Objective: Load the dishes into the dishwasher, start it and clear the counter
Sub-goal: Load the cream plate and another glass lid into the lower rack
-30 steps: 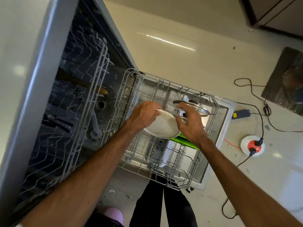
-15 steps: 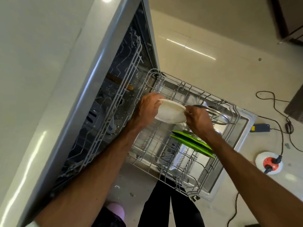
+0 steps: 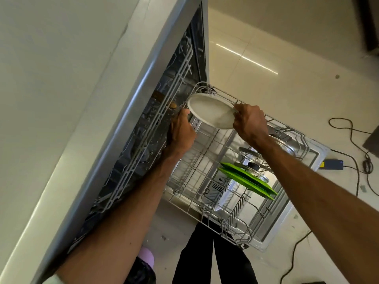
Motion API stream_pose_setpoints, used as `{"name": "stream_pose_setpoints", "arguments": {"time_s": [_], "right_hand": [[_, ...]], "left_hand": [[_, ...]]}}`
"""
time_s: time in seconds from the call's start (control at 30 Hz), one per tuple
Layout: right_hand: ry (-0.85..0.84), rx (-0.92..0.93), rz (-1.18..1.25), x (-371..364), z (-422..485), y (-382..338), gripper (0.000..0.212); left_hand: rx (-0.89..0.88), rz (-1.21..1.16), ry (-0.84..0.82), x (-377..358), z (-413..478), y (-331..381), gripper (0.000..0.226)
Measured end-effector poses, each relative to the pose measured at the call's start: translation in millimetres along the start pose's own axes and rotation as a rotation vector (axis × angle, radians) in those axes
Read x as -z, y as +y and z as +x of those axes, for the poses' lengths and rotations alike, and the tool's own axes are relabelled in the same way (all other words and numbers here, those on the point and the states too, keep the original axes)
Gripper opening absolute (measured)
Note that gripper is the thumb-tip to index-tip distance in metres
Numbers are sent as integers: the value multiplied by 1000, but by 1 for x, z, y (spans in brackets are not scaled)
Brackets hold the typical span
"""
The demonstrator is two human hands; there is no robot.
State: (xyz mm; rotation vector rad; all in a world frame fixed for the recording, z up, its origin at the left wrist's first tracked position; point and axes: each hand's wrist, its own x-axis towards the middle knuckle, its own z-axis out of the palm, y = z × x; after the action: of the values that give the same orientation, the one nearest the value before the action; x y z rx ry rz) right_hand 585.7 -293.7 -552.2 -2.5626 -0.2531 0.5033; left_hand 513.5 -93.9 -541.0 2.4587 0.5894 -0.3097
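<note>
We look down into an open dishwasher (image 3: 143,83) with its lower rack (image 3: 202,210) pulled out over a pale floor (image 3: 266,89) where cables (image 3: 356,167) trail. Two green plates (image 3: 246,180) and glass lids (image 3: 287,145) stand in the rack, under the right forearm. The upper rack (image 3: 164,119) juts out just left of the left hand (image 3: 181,132). The plate (image 3: 209,109) is white, round and tilted, above the rack's far left corner. The right hand (image 3: 251,123) has its grip closed on the right rim. The left thumb lies beside the left rim; we cannot tell that grip. Half a second ago both hands clasped the plate, nearer the lids.
</note>
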Motion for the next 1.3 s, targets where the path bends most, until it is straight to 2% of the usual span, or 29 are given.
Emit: {"name": "stream_pose_setpoints", "arguments": {"time_s": [0.13,0.7,1.0,1.3], "right_hand": [[-23,2,-6,-12,-10,6,27],[-53,41,25,-22,-26,23,20],[-139,65,37,-38,-32,20,14],[-164,114,7,-55,-36,17,20]], "left_hand": [[1,21,-23,-6,1,1,45],[40,33,-114,-15,6,8,53],[101,79,-174,-13,3,-3,63],[170,102,-159,-8,-7,-26,50]]}}
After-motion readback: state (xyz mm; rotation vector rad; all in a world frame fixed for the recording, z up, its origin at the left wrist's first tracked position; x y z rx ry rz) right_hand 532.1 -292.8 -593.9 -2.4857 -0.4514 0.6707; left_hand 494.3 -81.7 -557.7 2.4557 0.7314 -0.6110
